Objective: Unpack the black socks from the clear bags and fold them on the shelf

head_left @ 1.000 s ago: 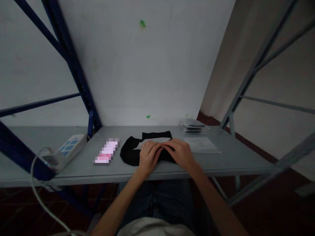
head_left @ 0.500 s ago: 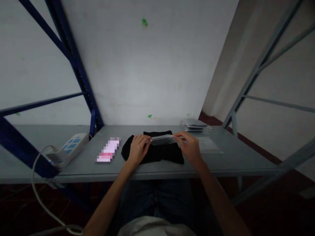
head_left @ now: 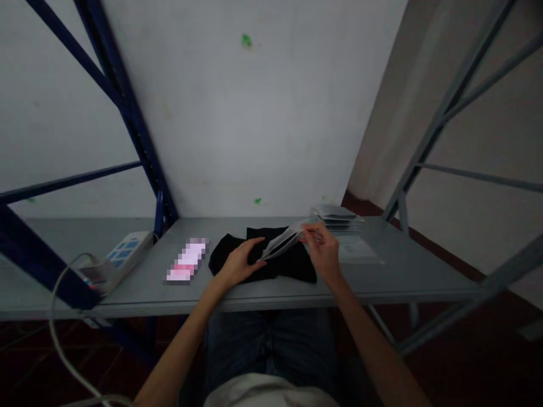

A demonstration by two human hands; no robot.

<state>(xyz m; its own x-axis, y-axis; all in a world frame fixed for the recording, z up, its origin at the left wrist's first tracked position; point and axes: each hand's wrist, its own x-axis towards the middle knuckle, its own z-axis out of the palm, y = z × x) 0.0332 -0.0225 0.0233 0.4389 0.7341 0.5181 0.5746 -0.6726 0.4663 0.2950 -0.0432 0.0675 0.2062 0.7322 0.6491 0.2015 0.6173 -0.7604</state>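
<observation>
A frosted plastic bag (head_left: 283, 239) hangs tilted above the folded black cloth (head_left: 292, 267), its upper right end pinched in the fingers of my right hand (head_left: 323, 249). Dark shows between the bag's pale edges; whether that is an opening or something inside, I cannot tell. My left hand (head_left: 240, 263) is over the cloth's left part, thumb and fingers spread apart. Its thumb tip is at the bag's lower left corner, and I cannot tell whether it touches. The black cloth lies flat on the grey tabletop (head_left: 407, 265) beneath both hands.
Several flat packets in clear plastic form a stack (head_left: 337, 217) at the back right, with a flat clear bag (head_left: 360, 250) in front. Left of the cloth lies a pixelated phone-like object (head_left: 187, 260). A white power strip (head_left: 127, 251) with a cable sits beside the blue metal post (head_left: 139, 121).
The bag has gone from level between both hands to slanted, its left end lower. My left hand's fingers have parted from their pinch, while my right hand still grips the bag.
</observation>
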